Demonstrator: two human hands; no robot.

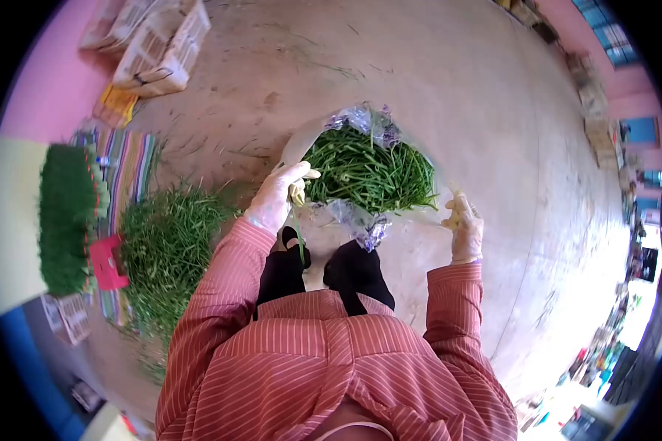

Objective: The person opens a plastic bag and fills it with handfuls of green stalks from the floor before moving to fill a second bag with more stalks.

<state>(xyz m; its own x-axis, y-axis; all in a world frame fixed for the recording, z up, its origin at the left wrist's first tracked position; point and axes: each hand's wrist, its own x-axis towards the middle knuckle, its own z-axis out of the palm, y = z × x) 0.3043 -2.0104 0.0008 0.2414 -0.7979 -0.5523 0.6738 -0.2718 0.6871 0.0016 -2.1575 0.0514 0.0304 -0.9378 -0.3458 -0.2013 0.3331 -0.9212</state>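
A clear plastic bag (359, 117) with purple printing is spread wide in front of me, full of cut green stalks (371, 170). My left hand (278, 195), in a pale thin glove, is closed on the bag's left edge, and a long green strand hangs below its fingers. On the other side, my right hand (465, 229), gloved the same way, pinches the bag's right edge with bent fingers. The bag's mouth faces up toward me, and the stalks lie tangled inside it. Its underside is hidden.
A large heap of loose green stalks (173, 250) lies on the floor at my left, beside a pink plastic stool (109, 262) and a striped mat (131, 165). White crates (163, 51) stand at the upper left. Boxes (602, 140) line the right wall.
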